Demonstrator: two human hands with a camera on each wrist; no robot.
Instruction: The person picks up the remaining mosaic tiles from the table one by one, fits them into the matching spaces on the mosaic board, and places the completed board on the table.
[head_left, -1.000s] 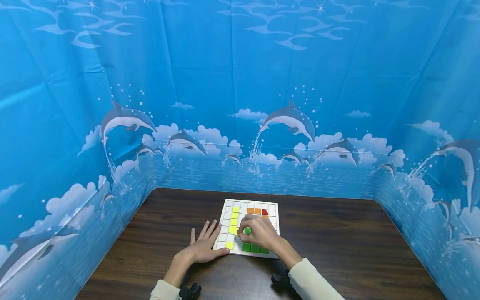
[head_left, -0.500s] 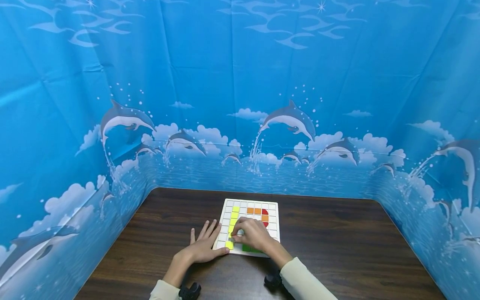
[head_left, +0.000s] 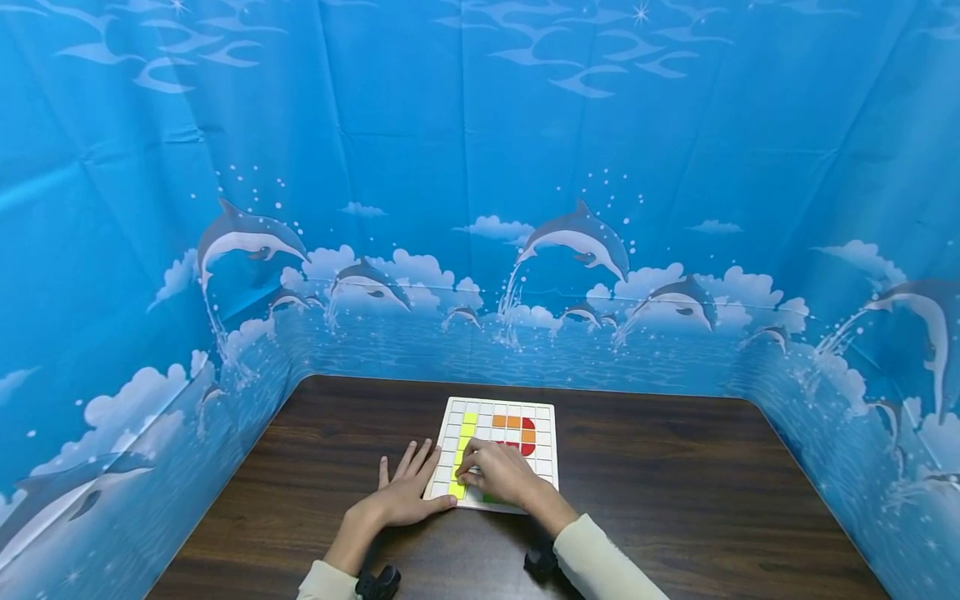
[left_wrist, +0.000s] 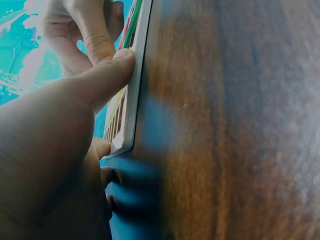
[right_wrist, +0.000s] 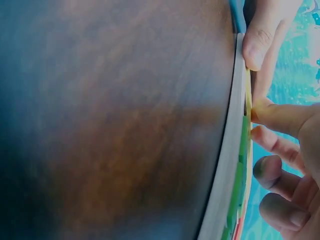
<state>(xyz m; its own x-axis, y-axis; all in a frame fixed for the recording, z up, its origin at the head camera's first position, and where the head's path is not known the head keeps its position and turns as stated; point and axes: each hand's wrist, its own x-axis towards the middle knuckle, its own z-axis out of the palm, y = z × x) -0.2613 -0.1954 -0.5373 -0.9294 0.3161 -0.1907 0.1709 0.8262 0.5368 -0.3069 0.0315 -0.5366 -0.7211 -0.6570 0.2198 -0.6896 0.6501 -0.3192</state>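
A white square grid board [head_left: 442, 483] lies on the dark wooden table. Yellow square tiles [head_left: 467, 431] form a column on its left side. My left hand [head_left: 401, 496] lies with spread fingers along the board's left edge; its thumb [left_wrist: 122, 62] rests on the near edge of the board. Over the lower part of the yellow column, my right hand [head_left: 502, 475] has its thumb and index fingertips down at a yellow tile [right_wrist: 248, 92]. That tile is mostly hidden by the fingers. Green tiles [right_wrist: 241, 150] at the near side are largely covered by the right hand.
Orange tiles [head_left: 513, 422] and red rounded tiles [head_left: 528, 449] sit in a curved shape at the board's right. Brown wooden table [head_left: 712, 500] surrounds the board. A blue dolphin-print curtain [head_left: 480, 208] hangs behind and at both sides.
My right hand has moved left and toward the near edge, to the gap low in the yellow column, where a yellow tile now sits. The left hand has stayed in place.
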